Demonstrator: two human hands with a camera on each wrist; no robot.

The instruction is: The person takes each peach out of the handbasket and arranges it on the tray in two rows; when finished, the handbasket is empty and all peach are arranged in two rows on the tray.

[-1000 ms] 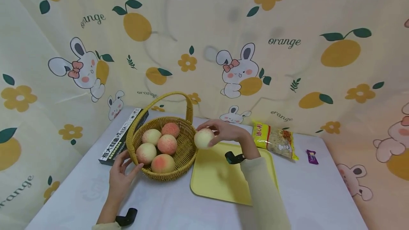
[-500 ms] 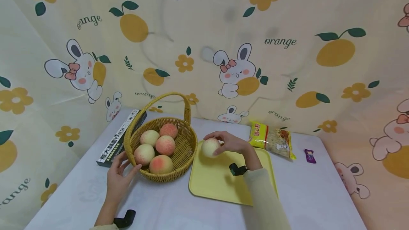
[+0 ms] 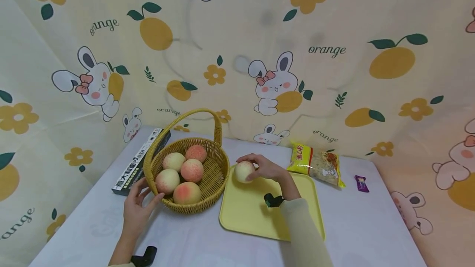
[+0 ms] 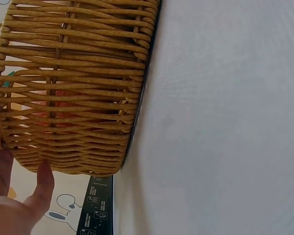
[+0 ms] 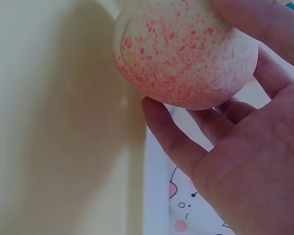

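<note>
My right hand [image 3: 270, 169] holds a pale peach [image 3: 243, 172] over the far left corner of the yellow tray [image 3: 256, 213]. Pink speckles cover this peach in the right wrist view, where thumb and fingers grip it around its sides. My left hand [image 3: 135, 210] grips the near left side of a woven wicker basket [image 3: 214, 176], thumb at the rim beside the handle's base. Inside the basket lie several peaches, among them a pink one [image 3: 192, 170] and a yellow-orange one [image 3: 187, 193]. In the left wrist view, a fingertip touches the wicker wall [image 4: 73, 98].
A dark pasta box [image 3: 130, 172] lies behind and left of the basket. Beyond the tray is a yellow bag of dry food [image 3: 317, 165], and a small purple packet [image 3: 361, 183] lies at the far right. A printed cloth [image 3: 237, 73] hangs behind the table.
My right hand has carried the peach from beside the basket's right rim rightward and down over the tray, hardly moving in the last half second. The left hand stays at the basket.
</note>
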